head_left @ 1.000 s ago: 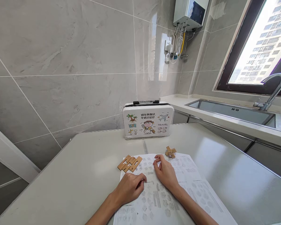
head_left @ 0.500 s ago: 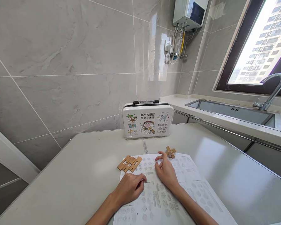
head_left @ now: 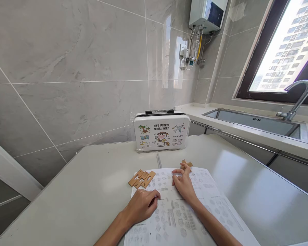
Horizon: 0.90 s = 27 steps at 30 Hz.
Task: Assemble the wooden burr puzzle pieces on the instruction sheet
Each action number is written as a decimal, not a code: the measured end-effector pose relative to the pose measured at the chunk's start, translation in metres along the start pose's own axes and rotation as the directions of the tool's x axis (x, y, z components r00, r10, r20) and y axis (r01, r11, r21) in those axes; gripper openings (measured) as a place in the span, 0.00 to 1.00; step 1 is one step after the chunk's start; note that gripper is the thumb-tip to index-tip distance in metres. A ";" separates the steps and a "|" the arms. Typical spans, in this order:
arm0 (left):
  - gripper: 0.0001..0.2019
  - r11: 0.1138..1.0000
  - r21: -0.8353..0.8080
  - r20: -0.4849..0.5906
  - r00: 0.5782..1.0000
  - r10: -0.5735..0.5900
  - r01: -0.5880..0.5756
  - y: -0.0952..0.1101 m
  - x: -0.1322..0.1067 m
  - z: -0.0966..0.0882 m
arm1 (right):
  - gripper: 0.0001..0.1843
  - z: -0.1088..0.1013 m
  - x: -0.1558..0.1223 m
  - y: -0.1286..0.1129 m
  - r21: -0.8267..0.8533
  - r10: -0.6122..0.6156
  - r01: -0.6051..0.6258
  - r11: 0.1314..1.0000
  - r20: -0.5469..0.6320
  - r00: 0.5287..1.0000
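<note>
On the printed instruction sheet point(head_left: 174, 212) rests my left hand point(head_left: 143, 205), its fingers curled in a loose fist with nothing showing in them. Just beyond its knuckles lie three flat wooden puzzle pieces point(head_left: 142, 178) with cut-out slots, side by side and slanted, partly over the sheet's left edge. My right hand point(head_left: 184, 184) is over the sheet's far part, fingers apart and partly bent. Its fingertips reach in front of a small cross-shaped wooden interlocking puzzle point(head_left: 190, 164) at the sheet's far edge and hide part of it. Whether they touch it, I cannot tell.
A white carry case point(head_left: 161, 133) with cartoon prints and a black handle stands at the back of the white table point(head_left: 74, 191), near the tiled wall. To the right are a counter with a sink point(head_left: 256, 123) and a faucet point(head_left: 297, 100).
My right hand has moved slightly forward and right, so its fingers now cover part of the cross-shaped wooden puzzle. My left hand and the flat pieces stay where they were.
</note>
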<state>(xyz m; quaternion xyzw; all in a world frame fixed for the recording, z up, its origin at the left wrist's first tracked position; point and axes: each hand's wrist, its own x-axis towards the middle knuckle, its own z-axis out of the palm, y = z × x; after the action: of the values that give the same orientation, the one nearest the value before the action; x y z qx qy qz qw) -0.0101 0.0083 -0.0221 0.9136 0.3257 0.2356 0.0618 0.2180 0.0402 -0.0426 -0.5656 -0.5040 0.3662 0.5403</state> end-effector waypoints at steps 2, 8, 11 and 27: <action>0.10 1.000 0.007 0.004 1.000 -0.003 0.003 0.000 0.000 0.000 | 0.33 0.000 0.001 0.001 -0.011 -0.005 0.005 1.000 -0.011 1.000; 0.10 1.000 0.023 0.030 0.999 -0.016 0.015 0.001 -0.001 -0.001 | 0.35 0.001 0.003 0.004 0.010 0.011 -0.011 1.000 -0.035 0.999; 0.10 0.999 0.025 0.030 0.999 -0.020 0.020 0.001 -0.001 0.000 | 0.38 -0.001 0.004 0.004 0.041 0.058 -0.057 0.998 -0.031 0.998; 0.11 0.999 0.026 0.038 0.999 -0.029 0.029 0.000 -0.001 0.001 | 0.42 -0.005 0.006 0.002 0.231 0.220 -0.206 0.951 -0.035 0.975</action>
<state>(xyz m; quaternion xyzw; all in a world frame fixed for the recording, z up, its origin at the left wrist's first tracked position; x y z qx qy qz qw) -0.0107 0.0079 -0.0236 0.9138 0.3406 0.2132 0.0598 0.2246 0.0452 -0.0432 -0.5624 -0.3785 0.4599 0.5735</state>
